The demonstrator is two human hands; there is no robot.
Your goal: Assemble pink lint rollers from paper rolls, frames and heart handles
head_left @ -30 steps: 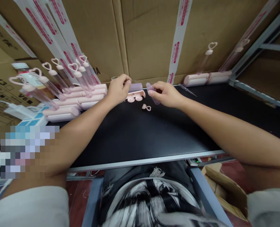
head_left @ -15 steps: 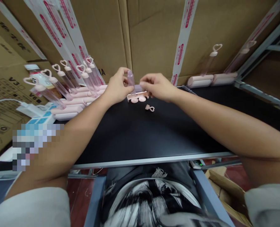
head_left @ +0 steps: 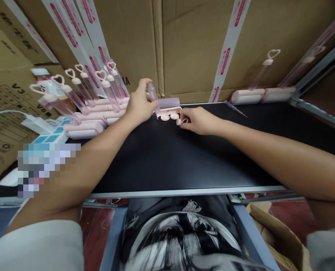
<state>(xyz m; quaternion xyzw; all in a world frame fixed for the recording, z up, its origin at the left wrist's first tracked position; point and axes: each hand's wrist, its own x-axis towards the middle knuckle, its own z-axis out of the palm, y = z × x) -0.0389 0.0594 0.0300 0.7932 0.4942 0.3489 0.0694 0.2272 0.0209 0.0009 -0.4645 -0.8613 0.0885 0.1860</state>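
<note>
My left hand is closed around a clear, lilac-tinted tube, which stands nearly upright at the far side of the black table. A pink part with two round pale discs along its front lies just right of the tube's lower end, and a translucent lilac box-like piece sits behind it. In my right hand, the fingertips pinch a small pink cap with a heart-shaped loop. That hand is low over the tabletop, close to the pink part's right end.
On the left stand several tubes with heart-loop caps on pink bases, near a bottle and a power strip. Two more pink bases with capped tubes are at right, beside a thin pointed tool. Cardboard walls the back.
My right hand has moved down from beside the tube and picked up the heart-loop cap that lay on the table. My left hand still holds the tube. The view has shifted slightly.
</note>
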